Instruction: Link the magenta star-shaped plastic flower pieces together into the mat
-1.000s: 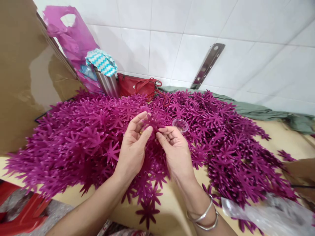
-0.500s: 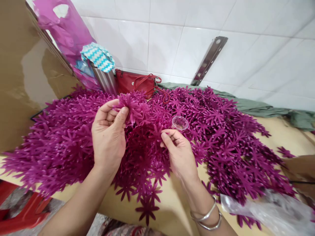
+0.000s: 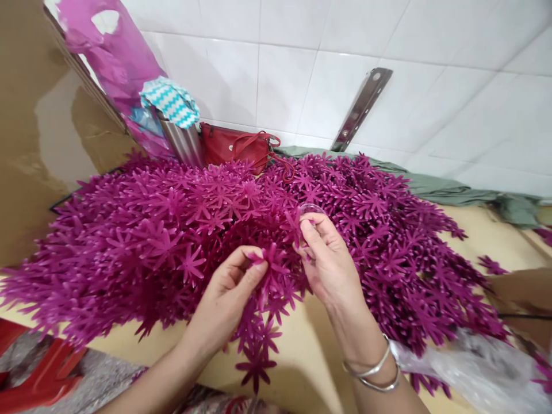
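Note:
A large heap of magenta artificial flowers (image 3: 159,247) with long narrow petals spreads over the table in front of me. My left hand (image 3: 233,293) pinches a magenta flower (image 3: 276,265) between thumb and fingertips at the front of the heap. Just right of it, my right hand (image 3: 331,261) is closed, its fingertips on another magenta flower (image 3: 294,225). Behind those fingers shows the rim of a small clear plastic cup (image 3: 311,207), mostly hidden. Two silver bangles (image 3: 375,368) circle my right wrist.
A red purse (image 3: 235,144) and a steel cylinder (image 3: 186,144) topped with patterned cloth stand against the tiled wall. Cardboard (image 3: 38,144) rises at the left. Clear plastic wrap (image 3: 483,368) lies front right; green cloth (image 3: 444,190) runs along the back. A red stool (image 3: 47,368) is below left.
My left hand has come down and right from the upper heap, with a flower in its fingertips. My right hand has shifted slightly up and right, now covering part of the cup.

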`<state>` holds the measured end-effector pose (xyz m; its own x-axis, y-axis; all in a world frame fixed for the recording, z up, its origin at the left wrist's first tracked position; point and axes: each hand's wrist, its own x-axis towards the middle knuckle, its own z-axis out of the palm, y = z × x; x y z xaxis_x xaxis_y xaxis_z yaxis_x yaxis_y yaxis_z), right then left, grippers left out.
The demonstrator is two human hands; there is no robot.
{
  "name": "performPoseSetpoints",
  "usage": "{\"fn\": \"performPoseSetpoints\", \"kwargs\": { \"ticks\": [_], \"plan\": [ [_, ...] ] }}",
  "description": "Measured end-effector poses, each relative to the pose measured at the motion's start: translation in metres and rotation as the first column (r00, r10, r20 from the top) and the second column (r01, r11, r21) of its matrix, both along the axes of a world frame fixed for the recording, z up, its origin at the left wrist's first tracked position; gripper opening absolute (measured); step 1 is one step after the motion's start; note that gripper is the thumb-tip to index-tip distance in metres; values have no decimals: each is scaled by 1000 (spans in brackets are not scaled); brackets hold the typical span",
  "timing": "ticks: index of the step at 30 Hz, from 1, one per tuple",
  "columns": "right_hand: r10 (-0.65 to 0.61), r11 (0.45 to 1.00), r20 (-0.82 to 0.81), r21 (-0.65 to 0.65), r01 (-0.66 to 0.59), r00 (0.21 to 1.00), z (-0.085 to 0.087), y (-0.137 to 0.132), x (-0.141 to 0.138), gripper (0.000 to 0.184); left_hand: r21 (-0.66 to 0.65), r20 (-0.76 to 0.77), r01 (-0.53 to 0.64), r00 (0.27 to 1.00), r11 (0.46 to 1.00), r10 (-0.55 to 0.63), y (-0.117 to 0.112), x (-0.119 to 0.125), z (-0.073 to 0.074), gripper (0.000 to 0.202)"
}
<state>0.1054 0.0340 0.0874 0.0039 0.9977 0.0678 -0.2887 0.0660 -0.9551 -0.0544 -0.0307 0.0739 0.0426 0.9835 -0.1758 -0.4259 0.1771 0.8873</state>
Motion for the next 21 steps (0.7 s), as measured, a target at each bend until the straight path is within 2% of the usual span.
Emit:
{"fn": "performPoseSetpoints", "kwargs": {
  "ticks": [4, 7, 9, 12, 14, 16, 18, 21],
  "plan": [
    [-34, 993, 118, 113, 20, 992, 9, 6, 4, 14, -63, -22, 188, 982, 980, -190, -6, 15, -18, 25],
    [27, 971, 251, 224, -85, 968, 24, 17, -8, 11, -61, -41, 249, 967, 967, -252, -9, 27, -29, 29],
    [44, 932, 326, 328, -156, 944, 35, 26, -23, 10, -63, -70, 273, 958, 960, -277, -10, 35, -35, 31],
    [63, 842, 398, 471, -263, 915, 44, 41, -45, 15, -68, -77, 295, 951, 953, -300, -10, 45, -41, 38],
    [75, 789, 452, 519, -330, 889, 46, 48, -52, 28, -94, -53, 299, 951, 950, -305, -8, 49, -42, 40],
    [25, 764, 522, 540, -353, 853, 47, 50, -47, 41, -112, -25, 290, 955, 951, -294, -4, 53, -43, 41],
    [-73, 777, 570, 547, -311, 819, 47, 46, -31, 40, -102, 12, 270, 963, 957, -270, 0, 57, -43, 43],
    [-173, 852, 571, 496, -170, 802, 42, 24, 7, 25, -106, 76, 226, 973, 968, -219, 7, 63, -46, 43]
  ]
}}
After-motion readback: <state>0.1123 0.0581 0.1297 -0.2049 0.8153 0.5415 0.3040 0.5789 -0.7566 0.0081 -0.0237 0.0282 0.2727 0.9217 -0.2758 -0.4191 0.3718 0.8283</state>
